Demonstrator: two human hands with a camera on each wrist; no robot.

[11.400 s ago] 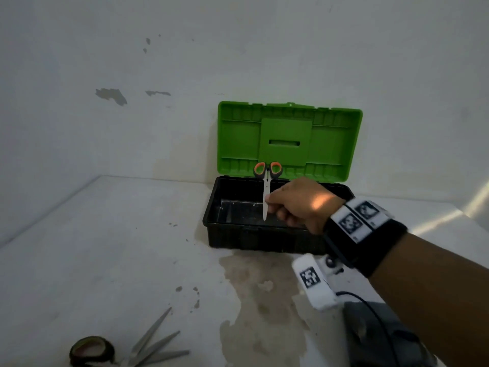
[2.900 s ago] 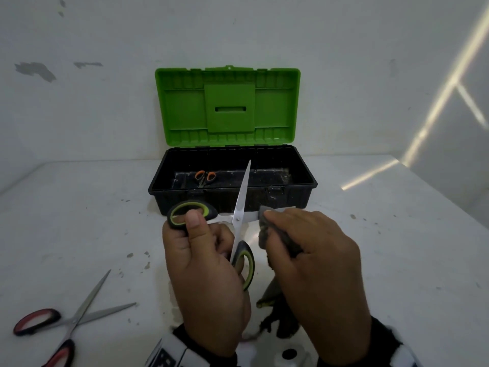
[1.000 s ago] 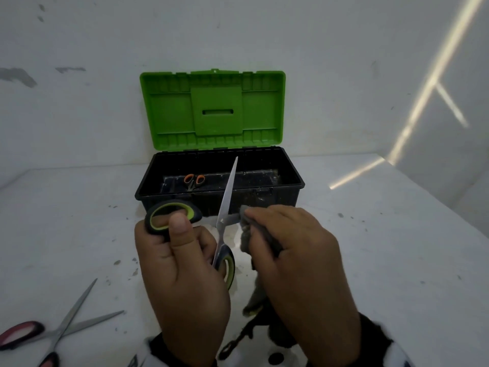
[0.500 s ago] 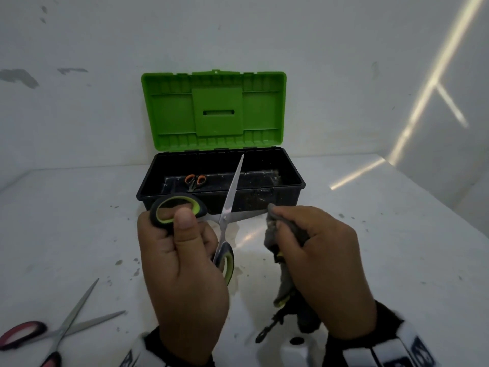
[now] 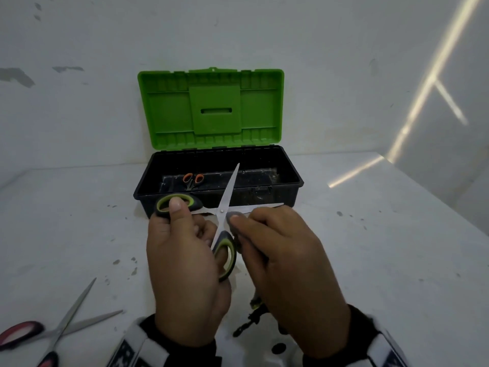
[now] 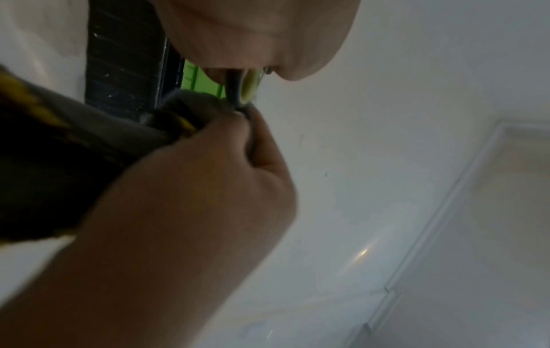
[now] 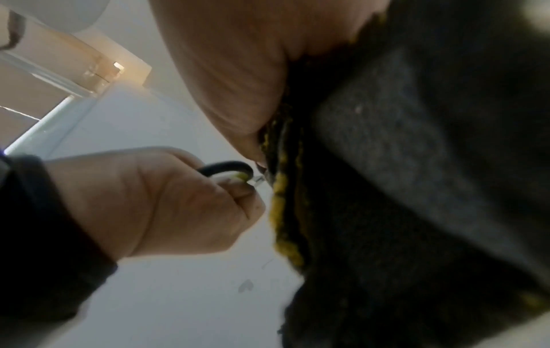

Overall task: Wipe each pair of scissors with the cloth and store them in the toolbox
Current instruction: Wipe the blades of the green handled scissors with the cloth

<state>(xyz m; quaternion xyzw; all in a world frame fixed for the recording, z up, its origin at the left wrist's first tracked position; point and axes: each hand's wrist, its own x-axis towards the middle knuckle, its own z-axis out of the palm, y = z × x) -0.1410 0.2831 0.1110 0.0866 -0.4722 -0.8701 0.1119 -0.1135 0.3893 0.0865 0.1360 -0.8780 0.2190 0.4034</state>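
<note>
My left hand grips the green-and-black scissors by the handles, thumb in the upper loop. The blades are spread: one points up over the toolbox, the other points right. My right hand pinches the dark grey cloth on the right-pointing blade, close to the pivot. The rest of the cloth hangs below the hand. In the right wrist view the yellow-edged cloth fills the right side. The toolbox stands open, with its green lid upright. Small orange-handled scissors lie inside.
Red-handled scissors lie open on the white table at the near left. A wall stands right behind the toolbox and another closes the right side. The table top is stained and speckled.
Over the last second my right hand slid the cloth out along the right-pointing blade and back in to the pivot. The left hand kept its hold on the handles.
</note>
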